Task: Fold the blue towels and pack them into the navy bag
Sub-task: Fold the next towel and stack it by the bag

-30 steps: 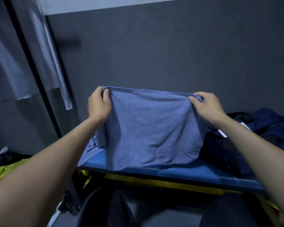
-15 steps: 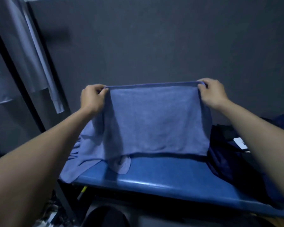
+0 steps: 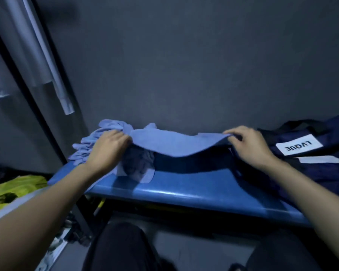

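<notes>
A blue towel [image 3: 174, 143] is stretched nearly flat a little above the blue bench [image 3: 184, 184], sagging in the middle. My left hand [image 3: 108, 149] pinches its left corner and my right hand [image 3: 247, 145] pinches its right corner. A loose heap of more blue towels [image 3: 98, 137] lies behind my left hand at the bench's left end, and one crumpled piece [image 3: 139, 167] sits under the held towel. The navy bag [image 3: 311, 159], with a white label, lies at the right end beside my right hand.
A dark grey wall stands right behind the bench. A black post [image 3: 37, 106] and hanging grey cloth are at the left. Yellow-green fabric [image 3: 12, 190] lies low on the left. My dark-trousered knees [image 3: 117, 249] are below the bench's front edge.
Both hands have lowered the towel from hanging upright in front of the wall to lying almost flat over the bench, still gripping the same two corners.
</notes>
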